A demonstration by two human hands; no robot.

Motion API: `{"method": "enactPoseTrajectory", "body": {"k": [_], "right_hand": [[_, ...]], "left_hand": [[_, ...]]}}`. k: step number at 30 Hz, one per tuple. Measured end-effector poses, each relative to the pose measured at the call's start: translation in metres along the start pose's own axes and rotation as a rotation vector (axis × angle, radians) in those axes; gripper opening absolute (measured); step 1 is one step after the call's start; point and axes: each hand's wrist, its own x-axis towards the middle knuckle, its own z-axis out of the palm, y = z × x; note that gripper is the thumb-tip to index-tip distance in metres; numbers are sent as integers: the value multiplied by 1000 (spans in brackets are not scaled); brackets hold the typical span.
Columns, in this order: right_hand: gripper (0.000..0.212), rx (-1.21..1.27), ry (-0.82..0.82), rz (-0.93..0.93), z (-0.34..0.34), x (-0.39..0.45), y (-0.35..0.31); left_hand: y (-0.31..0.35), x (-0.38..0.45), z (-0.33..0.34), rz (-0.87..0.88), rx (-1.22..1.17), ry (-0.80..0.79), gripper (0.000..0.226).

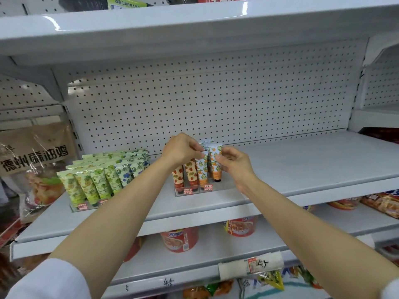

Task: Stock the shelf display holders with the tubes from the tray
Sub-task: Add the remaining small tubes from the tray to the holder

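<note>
White sleeve cuffs at the lower corners, nearest the lens; two bare forearms reach up and forward from them. Below the arms: lower shelf (194,262) of white metal, carrying red instant-noodle cups (179,239) and a handwritten paper price tag (251,265); snack packets under it.

Middle shelf (302,182), white metal, pale and glossy. Left part: clear display holder (86,207) packed with rows of green and blue printed tubes (101,178), caps down. Centre: second clear holder (194,192) with strawberry-print tubes (191,171) and orange-print tubes standing caps down, price labels on its front.

Left hand (181,148): fingers curled, pinching the top of one orange-print tube (201,167) in the holder. Right hand (234,162): fingers curled round a second orange-print tube (216,162), upright just beside the first, above the holder's right end.

Behind: white pegboard back panel (216,100). Left bay: brown printed food bag (36,152). Overhead: upper shelf (194,29), white, goods on top cut off.
</note>
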Motion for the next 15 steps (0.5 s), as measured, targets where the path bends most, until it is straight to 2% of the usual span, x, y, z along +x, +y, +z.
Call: {"method": "enactPoseTrajectory", "body": {"k": [15], "right_hand": [[18, -148, -56, -40, -7, -3, 6]], "left_hand": [[-5, -3, 0, 43, -16, -44, 27]]}}
